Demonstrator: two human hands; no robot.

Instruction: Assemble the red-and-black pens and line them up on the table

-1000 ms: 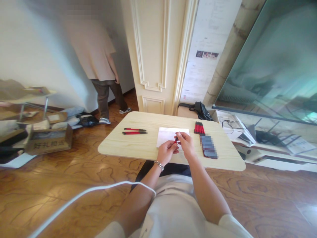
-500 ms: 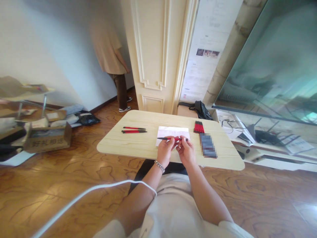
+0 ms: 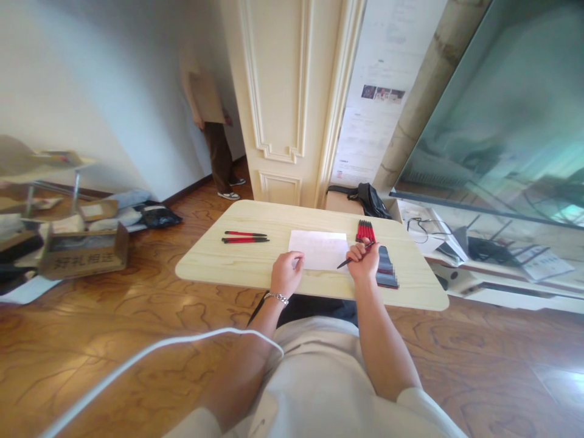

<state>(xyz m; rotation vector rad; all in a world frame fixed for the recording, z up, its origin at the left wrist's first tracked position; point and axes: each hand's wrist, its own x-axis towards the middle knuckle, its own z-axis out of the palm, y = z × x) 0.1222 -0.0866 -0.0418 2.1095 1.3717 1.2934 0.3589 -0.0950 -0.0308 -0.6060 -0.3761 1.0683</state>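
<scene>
My right hand (image 3: 364, 260) is closed around a red and black pen (image 3: 343, 264), its dark tip pointing down and left over the right edge of a white sheet of paper (image 3: 319, 248). My left hand (image 3: 287, 271) rests at the paper's lower left corner, fingers curled in, with nothing visible in them. Just beyond my right hand, several red pens (image 3: 365, 229) lie side by side in a row. A dark phone-like slab (image 3: 387, 274), partly blurred out, lies right of that hand. Left of the paper are two more red and black pens (image 3: 245, 240).
All this is on a light wooden table (image 3: 219, 267) with rounded corners. A person (image 3: 214, 134) stands by the wall beyond it. Open cardboard boxes (image 3: 84, 252) sit on the floor at left. A black bag (image 3: 371, 199) lies behind the table. A white cable (image 3: 173, 347) crosses my left arm.
My hands have parted. The pen both hands held is now in my right hand alone, which moved right; my left hand moved left and down. The person in the background has turned.
</scene>
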